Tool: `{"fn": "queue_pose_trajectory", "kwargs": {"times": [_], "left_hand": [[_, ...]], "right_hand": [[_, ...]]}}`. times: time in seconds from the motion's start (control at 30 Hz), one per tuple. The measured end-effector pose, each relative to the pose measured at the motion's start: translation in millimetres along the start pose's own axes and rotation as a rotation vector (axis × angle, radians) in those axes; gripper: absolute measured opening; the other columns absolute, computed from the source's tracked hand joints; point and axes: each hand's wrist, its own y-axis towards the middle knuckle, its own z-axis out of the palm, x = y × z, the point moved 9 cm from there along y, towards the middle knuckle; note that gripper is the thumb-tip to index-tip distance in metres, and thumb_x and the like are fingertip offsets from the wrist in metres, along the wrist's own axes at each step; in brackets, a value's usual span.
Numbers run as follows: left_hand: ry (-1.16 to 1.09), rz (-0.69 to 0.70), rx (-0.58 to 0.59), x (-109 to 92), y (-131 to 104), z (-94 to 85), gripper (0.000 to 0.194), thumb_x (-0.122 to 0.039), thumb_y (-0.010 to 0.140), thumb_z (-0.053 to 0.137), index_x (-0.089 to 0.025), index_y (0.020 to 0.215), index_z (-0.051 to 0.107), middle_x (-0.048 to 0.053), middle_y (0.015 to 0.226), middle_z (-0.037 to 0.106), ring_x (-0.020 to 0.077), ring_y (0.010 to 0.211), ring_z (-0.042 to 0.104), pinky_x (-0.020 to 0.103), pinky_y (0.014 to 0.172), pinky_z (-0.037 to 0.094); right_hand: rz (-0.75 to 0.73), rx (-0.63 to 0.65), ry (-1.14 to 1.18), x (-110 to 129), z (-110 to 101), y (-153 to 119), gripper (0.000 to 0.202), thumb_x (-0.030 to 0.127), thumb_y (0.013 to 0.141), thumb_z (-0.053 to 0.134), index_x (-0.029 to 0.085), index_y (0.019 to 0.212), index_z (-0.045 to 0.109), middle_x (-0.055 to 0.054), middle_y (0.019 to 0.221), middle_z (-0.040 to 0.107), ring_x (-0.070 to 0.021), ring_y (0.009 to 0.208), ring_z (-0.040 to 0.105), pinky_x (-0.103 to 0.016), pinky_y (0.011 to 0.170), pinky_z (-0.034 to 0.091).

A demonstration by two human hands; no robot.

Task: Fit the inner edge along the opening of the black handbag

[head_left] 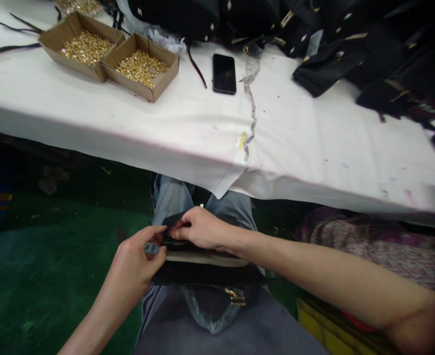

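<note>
A black bag [210, 274] with a pale inner edge lies open across my lap. Its handle [212, 323], wrapped in clear plastic, and a gold clasp [235, 297] hang on the side towards my body. My left hand [138, 256] pinches the bag's left end between thumb and fingers. At the bag's upper left edge, my right hand [197, 229] has its fingertips pressed together on the black material. Whether a small part is between those fingertips is hidden.
Two cardboard boxes [158, 88] of small gold pieces stand on the white-covered table [188, 133], left of a black phone [224, 74]. Black bags [324, 64] are heaped at the back right. A yellow crate [324, 325] stands low on the right.
</note>
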Motion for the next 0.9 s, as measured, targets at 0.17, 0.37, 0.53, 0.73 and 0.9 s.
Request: {"fn": "queue_pose_trajectory", "kwargs": {"times": [0.17, 0.37, 0.53, 0.73, 0.9], "left_hand": [[-0.091, -0.042, -0.001, 4.9, -1.6, 1.6, 0.048, -0.037, 0.088, 0.073, -0.019, 0.133, 0.075, 0.009, 0.11, 0.079, 0.0265, 0.093, 0.078, 0.034, 0.077, 0.067], [-0.197, -0.082, 0.025, 6.8, -1.8, 2.8, 0.05, -0.038, 0.085, 0.078, -0.018, 0.131, 0.075, 0.009, 0.111, 0.078, 0.0281, 0.097, 0.08, 0.038, 0.084, 0.07], [-0.25, -0.117, 0.051, 12.4, -6.1, 6.0, 0.053, -0.037, 0.084, 0.081, -0.02, 0.133, 0.074, 0.009, 0.116, 0.078, 0.0289, 0.101, 0.081, 0.042, 0.093, 0.071], [-0.279, -0.134, 0.045, 15.3, -6.9, 7.8, 0.051, -0.037, 0.084, 0.082, -0.019, 0.131, 0.075, 0.008, 0.114, 0.079, 0.0297, 0.1, 0.082, 0.045, 0.094, 0.071], [-0.303, -0.14, 0.038, 14.6, -6.0, 7.7, 0.05, -0.037, 0.085, 0.084, -0.018, 0.13, 0.075, 0.008, 0.114, 0.079, 0.0295, 0.1, 0.082, 0.042, 0.093, 0.072]], "right_hand": [[-0.021, 0.041, 0.029, -3.1, -2.7, 0.1, 0.012, 0.015, 0.089, 0.077, 0.018, 0.092, 0.088, 0.0, 0.089, 0.082, -0.0153, 0.076, 0.067, -0.023, 0.071, 0.048], [0.032, 0.147, 0.271, -17.9, 8.1, 5.7, 0.021, 0.031, 0.08, 0.093, 0.018, 0.096, 0.087, -0.002, 0.093, 0.083, -0.0167, 0.085, 0.07, -0.027, 0.086, 0.053], [0.104, 0.155, 0.35, -28.2, 11.9, 10.2, 0.031, 0.033, 0.065, 0.102, 0.019, 0.088, 0.087, -0.003, 0.095, 0.083, -0.0193, 0.091, 0.072, -0.03, 0.091, 0.055], [0.117, 0.175, 0.333, -32.3, 13.8, 12.7, 0.027, 0.028, 0.066, 0.099, 0.019, 0.089, 0.088, -0.002, 0.092, 0.083, -0.018, 0.088, 0.071, -0.029, 0.088, 0.054], [0.149, 0.196, 0.332, -30.9, 12.7, 10.6, 0.031, 0.029, 0.063, 0.104, 0.018, 0.086, 0.087, -0.003, 0.09, 0.082, -0.0186, 0.09, 0.072, -0.029, 0.09, 0.055]]}}
